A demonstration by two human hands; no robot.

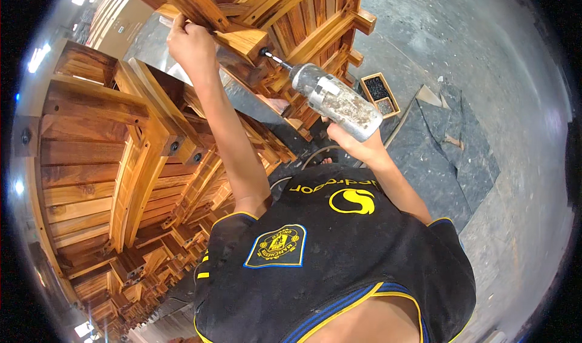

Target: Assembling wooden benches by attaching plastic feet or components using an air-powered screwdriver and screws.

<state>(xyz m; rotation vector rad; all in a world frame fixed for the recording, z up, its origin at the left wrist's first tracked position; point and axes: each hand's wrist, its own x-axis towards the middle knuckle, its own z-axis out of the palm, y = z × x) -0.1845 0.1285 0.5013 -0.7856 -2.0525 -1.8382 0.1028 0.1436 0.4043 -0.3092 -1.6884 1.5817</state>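
Right now, the right hand (pixel 359 142) holds the silver power driver (pixel 337 100) mid-scene, fingers wrapped beneath it, mostly hidden. Its long axis slants from near right to far left, bit (pixel 277 60) meeting a dark round piece (pixel 264 51) on the wooden leg (pixel 245 42)! Farther left, the left hand (pixel 193 45) curls its fingers against that leg; whether they pinch, I cannot tell.

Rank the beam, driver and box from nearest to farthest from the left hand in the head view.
1. Beam: right at the left hand.
2. Driver: to the right, in the right hand.
3. Box: farthest right, on the floor.
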